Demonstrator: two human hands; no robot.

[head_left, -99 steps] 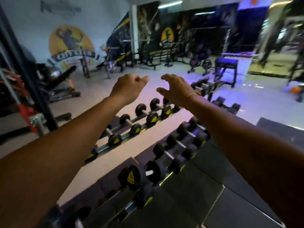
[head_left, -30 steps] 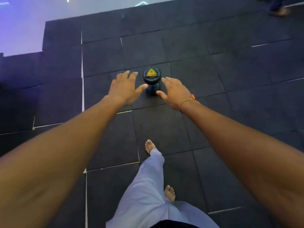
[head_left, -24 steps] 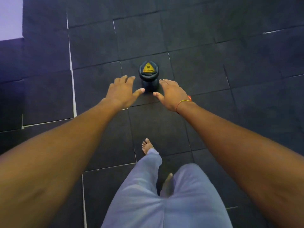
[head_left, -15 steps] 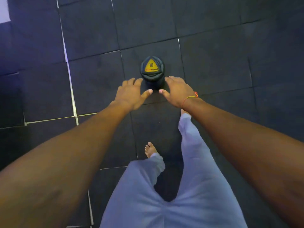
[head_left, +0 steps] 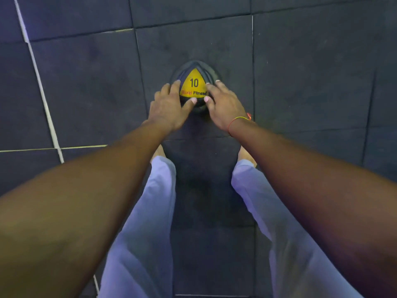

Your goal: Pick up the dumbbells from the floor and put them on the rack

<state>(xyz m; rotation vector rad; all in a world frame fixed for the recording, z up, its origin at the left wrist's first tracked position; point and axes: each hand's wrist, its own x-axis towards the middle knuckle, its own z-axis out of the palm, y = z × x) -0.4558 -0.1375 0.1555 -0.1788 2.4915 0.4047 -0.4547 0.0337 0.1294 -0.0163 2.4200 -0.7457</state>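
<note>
Right, the dumbbell (head_left: 194, 82) stands on end on the dark floor mat (head_left: 86, 82) just ahead of my feet, its long axis pointing straight up at me, yellow "10" cap on top. My left hand (head_left: 169, 108) and right hand (head_left: 223, 106) flank that cap equally, fingers spread and touching its rim, not yet curled under.
</note>
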